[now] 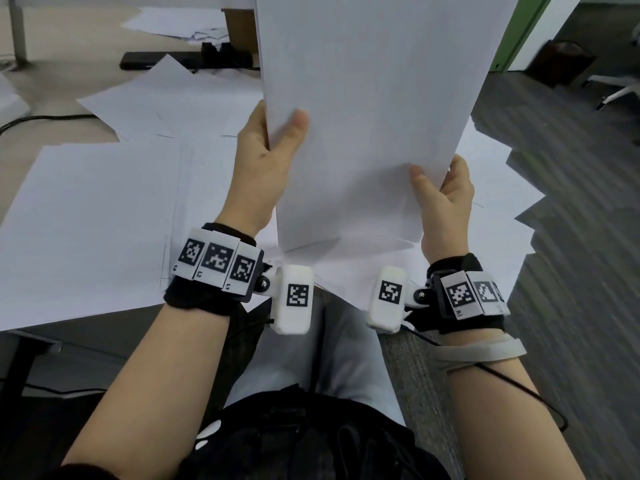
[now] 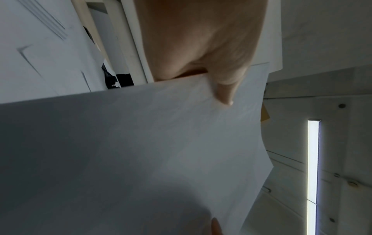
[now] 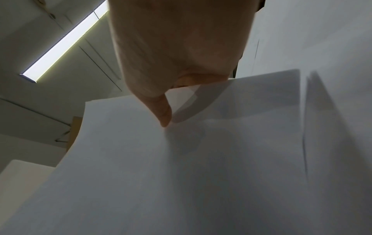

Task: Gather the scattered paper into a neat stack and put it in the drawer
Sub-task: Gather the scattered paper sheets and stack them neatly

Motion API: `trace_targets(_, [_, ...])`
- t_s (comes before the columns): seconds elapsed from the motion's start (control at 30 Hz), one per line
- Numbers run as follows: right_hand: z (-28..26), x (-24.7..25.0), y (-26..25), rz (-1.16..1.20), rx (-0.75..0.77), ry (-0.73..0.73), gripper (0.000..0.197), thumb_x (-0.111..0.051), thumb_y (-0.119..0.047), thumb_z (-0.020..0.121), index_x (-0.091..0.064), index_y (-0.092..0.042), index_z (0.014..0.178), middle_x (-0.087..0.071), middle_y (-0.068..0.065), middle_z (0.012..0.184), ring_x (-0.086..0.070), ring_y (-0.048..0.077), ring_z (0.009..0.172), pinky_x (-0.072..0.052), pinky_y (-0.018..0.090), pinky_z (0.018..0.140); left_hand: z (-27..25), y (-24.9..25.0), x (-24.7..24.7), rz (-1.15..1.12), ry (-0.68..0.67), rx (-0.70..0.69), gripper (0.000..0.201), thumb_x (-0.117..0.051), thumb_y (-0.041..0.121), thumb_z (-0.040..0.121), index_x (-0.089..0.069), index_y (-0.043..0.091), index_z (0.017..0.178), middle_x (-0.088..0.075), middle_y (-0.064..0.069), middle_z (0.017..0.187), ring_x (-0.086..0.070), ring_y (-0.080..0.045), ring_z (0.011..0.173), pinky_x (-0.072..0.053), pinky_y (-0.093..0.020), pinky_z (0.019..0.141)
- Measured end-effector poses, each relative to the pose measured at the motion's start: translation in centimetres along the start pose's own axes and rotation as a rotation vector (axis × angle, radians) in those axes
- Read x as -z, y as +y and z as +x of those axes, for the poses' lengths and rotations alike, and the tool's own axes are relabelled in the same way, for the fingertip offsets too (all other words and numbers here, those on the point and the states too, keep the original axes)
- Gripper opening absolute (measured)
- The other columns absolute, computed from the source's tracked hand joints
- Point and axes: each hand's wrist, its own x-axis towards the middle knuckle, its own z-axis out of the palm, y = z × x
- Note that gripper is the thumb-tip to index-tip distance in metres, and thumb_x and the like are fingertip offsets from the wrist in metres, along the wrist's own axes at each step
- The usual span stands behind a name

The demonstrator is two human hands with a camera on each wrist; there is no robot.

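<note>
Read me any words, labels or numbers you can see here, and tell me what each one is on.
No readable words.
Left wrist band: square coded tags, tiny characters beneath too small to read.
Right wrist band: the same, unreadable.
Held paper stack: blank.
Loose sheets on the table: no print visible.

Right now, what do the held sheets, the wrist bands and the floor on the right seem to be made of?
Held sheets: thin matte white paper; they bow between the left hand and right hand. Wrist bands: black, soft-looking fabric, probably knit, carrying printed marker tags. Floor: grey, striped texture, likely carpet, though blurred.
</note>
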Motion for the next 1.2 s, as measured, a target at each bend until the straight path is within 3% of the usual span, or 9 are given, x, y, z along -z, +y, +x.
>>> trace_targets(0.27, [-0.6, 0.6, 0.6, -0.026, -0.037, -0.020, 0.013, -0.057, -0.002, 0.090, -0.058, -0.012, 0.099, -0.065, 0.001, 0.095, -0.061, 0.012, 0.088, -0.050, 0.024, 0.082, -0.5, -0.4, 0.9, 0.022, -0.003, 0.024, 0.028, -0.070, 0.002, 0.083, -0.059, 0.012, 0.107, -0.074, 0.011, 0.086, -0.070, -0.011, 0.087, -0.054, -0.024, 0.075])
trace_targets(0.43, [-1.0, 0.4, 0.9, -0.034, -0.042, -0.028, 0.017, -0.058, -0.001, 0.090, -0.057, -0.009, 0.105, -0.065, 0.002, 0.099, -0.062, 0.012, 0.091, -0.049, 0.022, 0.081, -1.0, -1.8, 0.3, 0.066, 0.007, 0.190, 0.032, -0.076, 0.011, 0.079, -0.063, 0.008, 0.108, -0.072, 0.003, 0.096, -0.070, -0.008, 0.088, -0.055, -0.025, 0.082])
trace_targets(0.57, [-1.0, 1.1, 0.6, -0.029, -0.057, -0.025, 0.015, -0.059, -0.006, 0.090, -0.056, -0.010, 0.105, -0.065, 0.004, 0.100, -0.062, 0.014, 0.092, -0.050, 0.023, 0.080, -0.9, -1.8, -0.3, 0.088, 0.109, 0.161, 0.011, -0.071, 0.015, 0.085, -0.063, 0.013, 0.092, -0.069, 0.008, 0.081, -0.068, -0.001, 0.071, -0.056, -0.022, 0.072])
trace_targets(0.67, [-1.1, 2.2, 0.9, -0.070, -0.054, 0.081, 0.014, -0.059, -0.006, 0.091, -0.058, -0.016, 0.101, -0.064, 0.001, 0.094, -0.061, 0.013, 0.089, -0.048, 0.019, 0.076, -0.9, -1.3, -0.7, 0.075, 0.167, 0.120, 0.008, -0.068, 0.013, 0.088, -0.064, 0.014, 0.081, -0.069, 0.013, 0.067, -0.066, -0.002, 0.063, -0.053, -0.019, 0.062])
trace_targets(0.8, [-1.6, 4.5, 1.6, -0.284, -0.012, 0.416, 0.018, -0.058, -0.007, 0.083, -0.064, -0.012, 0.099, -0.067, 0.000, 0.097, -0.063, 0.018, 0.101, -0.049, 0.029, 0.090, -1.2, -1.2, -1.6, 0.058, 0.202, 0.126, 0.006, -0.066, 0.015, 0.090, -0.061, 0.013, 0.086, -0.065, 0.006, 0.077, -0.064, 0.001, 0.062, -0.053, -0.018, 0.062])
trace_targets(0.9, [-2.2, 6.6, 2.3, -0.462, -0.065, 0.599, 0.033, -0.059, -0.004, 0.081, -0.063, -0.008, 0.113, -0.061, 0.003, 0.113, -0.052, 0.019, 0.117, -0.041, 0.022, 0.094, -1.6, -1.3, -2.5, 0.071, 0.205, 0.133, 0.009, -0.065, 0.013, 0.090, -0.063, 0.015, 0.082, -0.066, 0.004, 0.079, -0.065, -0.003, 0.066, -0.056, -0.024, 0.070])
trace_targets(1.03, [-2.8, 9.6, 3.3, -0.607, -0.324, 0.634, 0.064, -0.065, -0.008, 0.080, -0.042, -0.007, 0.139, -0.036, 0.014, 0.147, -0.020, 0.030, 0.141, -0.030, 0.046, 0.110, -2.2, -1.9, -3.7, 0.062, 0.216, 0.165, 0.006, -0.064, 0.012, 0.091, -0.063, 0.014, 0.085, -0.066, 0.002, 0.081, -0.064, -0.012, 0.073, -0.055, -0.029, 0.077])
trace_targets(1.1, [-3.3, 10.4, 3.3, -0.591, -0.373, 0.608, 0.072, -0.071, -0.008, 0.076, -0.038, -0.004, 0.140, -0.039, 0.013, 0.144, -0.032, 0.029, 0.133, -0.034, 0.043, 0.107, -2.5, -2.1, -4.2, 0.064, 0.216, 0.178, 0.006, -0.064, 0.013, 0.091, -0.063, 0.014, 0.084, -0.066, 0.003, 0.079, -0.064, -0.011, 0.073, -0.055, -0.027, 0.075])
trace_targets(1.2, [-3.8, 11.1, 2.9, -0.487, -0.330, 0.637, 0.060, -0.074, -0.001, 0.073, -0.048, 0.000, 0.127, -0.054, 0.005, 0.109, -0.051, 0.018, 0.100, -0.041, 0.028, 0.083, -2.8, -2.3, -4.8, 0.060, 0.222, 0.185, 0.013, -0.063, 0.012, 0.090, -0.062, 0.017, 0.079, -0.065, 0.006, 0.076, -0.063, -0.005, 0.067, -0.054, -0.022, 0.071])
